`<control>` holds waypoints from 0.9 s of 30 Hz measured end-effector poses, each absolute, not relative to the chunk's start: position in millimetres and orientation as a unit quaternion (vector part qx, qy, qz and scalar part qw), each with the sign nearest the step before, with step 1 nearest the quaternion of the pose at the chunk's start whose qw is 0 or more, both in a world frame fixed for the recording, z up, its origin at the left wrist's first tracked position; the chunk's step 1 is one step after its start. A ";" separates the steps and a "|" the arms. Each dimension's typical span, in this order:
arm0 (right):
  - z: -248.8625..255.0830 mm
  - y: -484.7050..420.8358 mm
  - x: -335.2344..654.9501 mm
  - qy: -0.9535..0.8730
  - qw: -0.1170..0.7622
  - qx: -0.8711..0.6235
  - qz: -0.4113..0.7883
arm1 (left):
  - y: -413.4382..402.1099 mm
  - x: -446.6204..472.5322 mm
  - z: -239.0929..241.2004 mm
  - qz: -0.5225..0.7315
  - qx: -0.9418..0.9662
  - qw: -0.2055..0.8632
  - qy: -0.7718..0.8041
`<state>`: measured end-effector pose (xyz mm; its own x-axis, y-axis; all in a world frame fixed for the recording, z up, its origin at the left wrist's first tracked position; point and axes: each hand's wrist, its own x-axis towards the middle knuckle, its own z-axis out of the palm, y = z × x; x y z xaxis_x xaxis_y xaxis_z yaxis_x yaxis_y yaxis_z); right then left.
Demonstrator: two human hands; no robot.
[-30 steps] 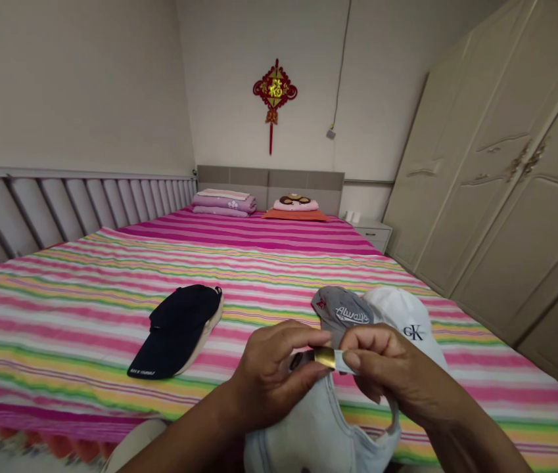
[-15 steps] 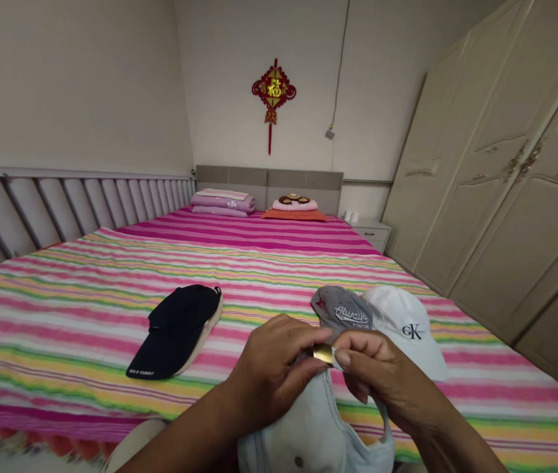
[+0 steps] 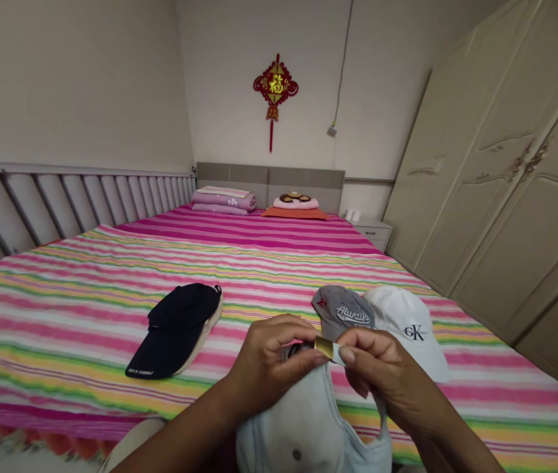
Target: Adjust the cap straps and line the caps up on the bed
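Observation:
A pale blue cap (image 3: 303,420) hangs at the bottom middle, its back opening turned toward the right. Its back strap carries a gold-coloured metal buckle (image 3: 324,347). My left hand (image 3: 271,358) is closed, thumb and fingers pinching the buckle side of the strap. My right hand (image 3: 374,368) is closed too, pinching the light strap end (image 3: 336,355) just right of the buckle. A grey cap (image 3: 342,312) with white lettering lies beyond my hands, against a white cap (image 3: 409,328). To the left rests a dark navy cap (image 3: 175,328) with a beige edge.
The caps lie on a bed with a striped sheet (image 3: 86,315). Folded purple bedding (image 3: 224,202) and an orange and pink pile (image 3: 296,209) sit by the headboard (image 3: 239,175). A railing (image 3: 71,190) runs along the left; a wardrobe (image 3: 495,171) stands right.
My left fingers have shifted slightly left along the strap, so more of the gold buckle and a dark part beside it show. Both hands keep their pinch.

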<state>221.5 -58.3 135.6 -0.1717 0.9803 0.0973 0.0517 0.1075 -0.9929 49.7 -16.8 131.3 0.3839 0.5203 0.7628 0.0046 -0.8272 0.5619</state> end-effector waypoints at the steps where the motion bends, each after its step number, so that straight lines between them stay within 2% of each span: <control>1: 136.7 -58.5 221.5 -0.582 0.464 -0.445 0.499 | -17.6 49.8 132.2 0.532 0.803 0.216 0.160; 5: 137.4 -59.7 217.8 -0.577 0.469 -0.453 0.492 | -19.8 50.9 134.5 0.550 0.799 0.185 0.155; 13: 121.2 -58.9 206.2 -0.530 0.514 -0.417 0.530 | -16.9 50.7 128.6 0.532 0.776 0.303 0.149; 19: 119.3 -58.5 206.9 -0.561 0.507 -0.431 0.492 | -17.5 50.5 126.8 0.527 0.755 0.356 0.156; 27: 120.5 -61.1 204.2 -0.503 0.493 -0.383 0.598 | -17.7 48.1 122.3 0.519 0.767 0.349 0.145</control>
<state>204.2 -61.1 120.5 -0.2220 0.9743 0.0380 -0.2043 -0.0084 -0.9789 48.1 -17.7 122.3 0.4194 0.5848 0.6943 -0.1394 -0.7143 0.6859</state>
